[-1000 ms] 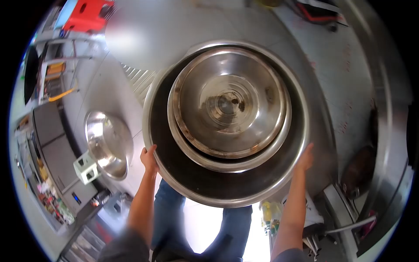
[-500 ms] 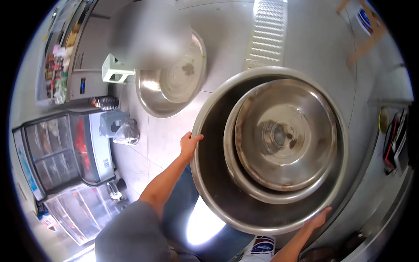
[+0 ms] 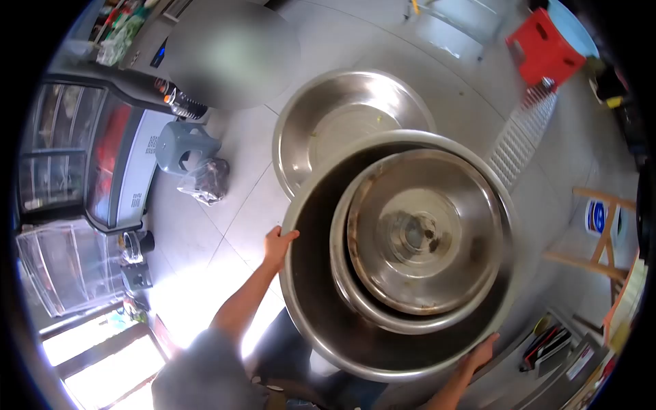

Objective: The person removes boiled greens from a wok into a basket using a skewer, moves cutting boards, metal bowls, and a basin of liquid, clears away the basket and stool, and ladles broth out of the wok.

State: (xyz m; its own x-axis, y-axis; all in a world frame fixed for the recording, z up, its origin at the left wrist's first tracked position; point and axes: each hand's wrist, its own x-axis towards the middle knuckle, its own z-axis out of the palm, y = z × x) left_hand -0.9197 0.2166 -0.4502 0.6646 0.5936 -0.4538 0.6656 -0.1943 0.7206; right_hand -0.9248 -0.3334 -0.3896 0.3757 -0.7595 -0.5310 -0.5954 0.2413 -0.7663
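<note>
A large, deep steel basin (image 3: pixel 307 277) is in front of me, held by its rim from both sides. Inside it nest two smaller steel basins, the lower basin (image 3: pixel 339 270) and a shallower top basin (image 3: pixel 427 225) with dark stains and a little liquid-like residue on its bottom. My left hand (image 3: pixel 277 246) grips the left rim, thumb over the edge. On the lower right rim, my right hand (image 3: pixel 482 352) is closed, its fingers partly hidden under the edge. Just beyond, another wide steel basin (image 3: pixel 355 92) rests on the floor, partly covered by the held one.
A grey-blue stool (image 3: pixel 181 140) and a plastic bag (image 3: pixel 207 179) stand on the floor at left, near a glass-fronted display case (image 3: pixel 113 160). A metal floor grate (image 3: pixel 519 140) runs toward a red stool (image 3: pixel 543 48). A wooden frame (image 3: pixel 601 246) is at right. A blur hides the upper left.
My view has turned, bringing the red stool in at upper right. The held basins have come nearer the basin on the floor and now overlap it. Both hands keep their hold.
</note>
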